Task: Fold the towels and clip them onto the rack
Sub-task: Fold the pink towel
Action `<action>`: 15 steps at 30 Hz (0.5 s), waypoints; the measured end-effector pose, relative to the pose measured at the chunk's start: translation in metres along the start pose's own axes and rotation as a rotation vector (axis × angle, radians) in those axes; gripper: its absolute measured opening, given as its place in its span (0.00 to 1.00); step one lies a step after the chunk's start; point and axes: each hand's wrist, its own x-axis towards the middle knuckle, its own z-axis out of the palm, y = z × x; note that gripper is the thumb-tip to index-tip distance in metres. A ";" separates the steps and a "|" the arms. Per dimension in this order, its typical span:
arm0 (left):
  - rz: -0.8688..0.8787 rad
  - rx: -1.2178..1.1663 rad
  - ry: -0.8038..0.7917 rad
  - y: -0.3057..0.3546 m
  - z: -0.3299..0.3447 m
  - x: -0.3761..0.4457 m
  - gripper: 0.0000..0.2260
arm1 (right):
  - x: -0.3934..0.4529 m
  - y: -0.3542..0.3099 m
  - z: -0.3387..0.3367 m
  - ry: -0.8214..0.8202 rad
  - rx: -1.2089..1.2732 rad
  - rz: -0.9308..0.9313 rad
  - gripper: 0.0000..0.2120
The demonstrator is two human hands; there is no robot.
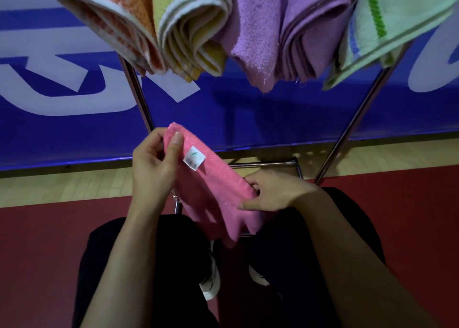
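Pink towel (211, 193) held mid-frame over the lap, stretched between both hands from 10 o'clock down to 4 o'clock, white label (194, 158) facing up near its upper end. Left hand (155, 164) pinches the upper corner, thumb on top and fingers curled behind; right hand (275, 191) grips the lower edge, fingers tucked into the fold. At 12 o'clock, four folded towels hang side by side from the rack (347, 134): orange towel (119, 22), yellow towel (191, 29), purple towel (280, 34), green towel (387, 27).

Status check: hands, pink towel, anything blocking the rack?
Left hand and right hand both gripping pink towel. Not yet clipped. Four folded towels already hanging above.
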 end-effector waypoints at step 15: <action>-0.123 0.087 0.296 -0.020 -0.024 0.010 0.14 | -0.004 0.038 -0.005 0.049 0.005 0.189 0.21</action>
